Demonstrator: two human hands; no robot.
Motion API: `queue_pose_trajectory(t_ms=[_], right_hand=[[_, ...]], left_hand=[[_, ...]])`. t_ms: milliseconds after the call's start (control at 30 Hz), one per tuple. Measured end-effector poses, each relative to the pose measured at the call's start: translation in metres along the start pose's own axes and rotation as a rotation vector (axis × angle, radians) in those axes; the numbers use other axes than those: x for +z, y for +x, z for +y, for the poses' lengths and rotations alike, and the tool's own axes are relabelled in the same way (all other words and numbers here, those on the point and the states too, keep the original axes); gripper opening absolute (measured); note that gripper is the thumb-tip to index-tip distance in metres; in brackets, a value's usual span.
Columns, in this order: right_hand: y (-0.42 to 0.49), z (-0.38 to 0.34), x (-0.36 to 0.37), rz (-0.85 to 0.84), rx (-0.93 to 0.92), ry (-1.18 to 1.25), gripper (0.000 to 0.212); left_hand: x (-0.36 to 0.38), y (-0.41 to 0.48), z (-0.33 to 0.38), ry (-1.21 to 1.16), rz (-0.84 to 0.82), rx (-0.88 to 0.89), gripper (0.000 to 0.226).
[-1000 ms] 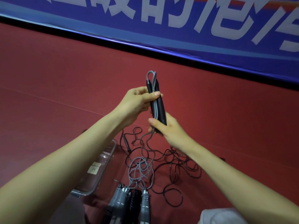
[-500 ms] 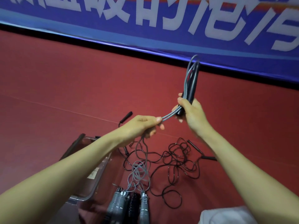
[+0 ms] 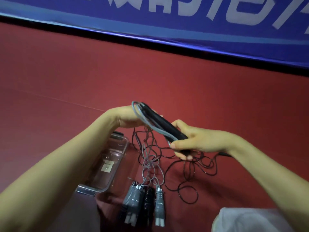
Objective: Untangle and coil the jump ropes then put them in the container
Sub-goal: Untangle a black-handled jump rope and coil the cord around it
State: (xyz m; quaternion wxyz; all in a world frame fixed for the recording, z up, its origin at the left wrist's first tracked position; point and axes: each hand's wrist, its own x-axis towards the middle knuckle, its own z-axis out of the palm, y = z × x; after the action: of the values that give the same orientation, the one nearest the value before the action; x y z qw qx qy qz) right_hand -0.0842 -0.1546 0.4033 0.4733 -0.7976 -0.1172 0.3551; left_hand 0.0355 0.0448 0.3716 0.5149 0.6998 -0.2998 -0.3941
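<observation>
My right hand [image 3: 195, 139] grips a pair of black jump-rope handles [image 3: 167, 124] with grey cord [image 3: 150, 122] looped along them, held tilted up to the left. My left hand [image 3: 123, 118] is at the bundle's upper end, where the grey loops bend round; its fingers are hidden behind the bundle. More grey cord hangs down into a tangle of black and grey ropes [image 3: 167, 158] on the red floor. A clear plastic container [image 3: 108, 164] lies under my left forearm.
Several ribbed grey and black rope handles [image 3: 143, 203] lie side by side near the bottom centre. A white cloth-like shape [image 3: 247, 220] is at the bottom right. A blue banner [image 3: 167, 17] runs along the far edge of the red floor.
The handle bundle came down from upright to a slant in my right hand. My left hand rose from pulling the cord out to the bundle's upper end, laying another grey loop along it.
</observation>
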Motion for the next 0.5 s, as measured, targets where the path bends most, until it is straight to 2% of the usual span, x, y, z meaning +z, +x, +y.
queue_pose_trajectory(t_ms=[67, 133, 200, 300, 367, 400, 500], right_hand=[[0.003, 0.004, 0.002, 0.000, 0.085, -0.178, 0.032], [0.008, 0.008, 0.002, -0.010, 0.163, -0.309, 0.036], [0.014, 0.011, 0.005, -0.001, 0.262, -0.490, 0.044], [0.025, 0.013, 0.011, 0.076, 0.421, -0.797, 0.070], [0.027, 0.016, 0.005, 0.207, 0.454, -0.908, 0.069], [0.027, 0.018, -0.001, 0.297, 0.442, -0.929, 0.063], [0.024, 0.018, -0.018, 0.513, 0.361, -0.929, 0.052]], left_hand=[[-0.005, -0.005, 0.009, 0.087, -0.076, -0.051, 0.029], [-0.004, -0.007, 0.017, 0.176, -0.067, -0.104, 0.028], [0.003, -0.004, 0.026, 0.377, -0.031, -0.115, 0.033], [0.026, 0.005, 0.034, 0.682, 0.062, -0.064, 0.034], [0.045, 0.008, 0.033, 0.768, 0.152, 0.007, 0.031], [0.054, 0.008, 0.029, 0.684, 0.187, 0.032, 0.025], [0.078, 0.008, 0.019, 0.120, 0.254, 0.041, 0.014]])
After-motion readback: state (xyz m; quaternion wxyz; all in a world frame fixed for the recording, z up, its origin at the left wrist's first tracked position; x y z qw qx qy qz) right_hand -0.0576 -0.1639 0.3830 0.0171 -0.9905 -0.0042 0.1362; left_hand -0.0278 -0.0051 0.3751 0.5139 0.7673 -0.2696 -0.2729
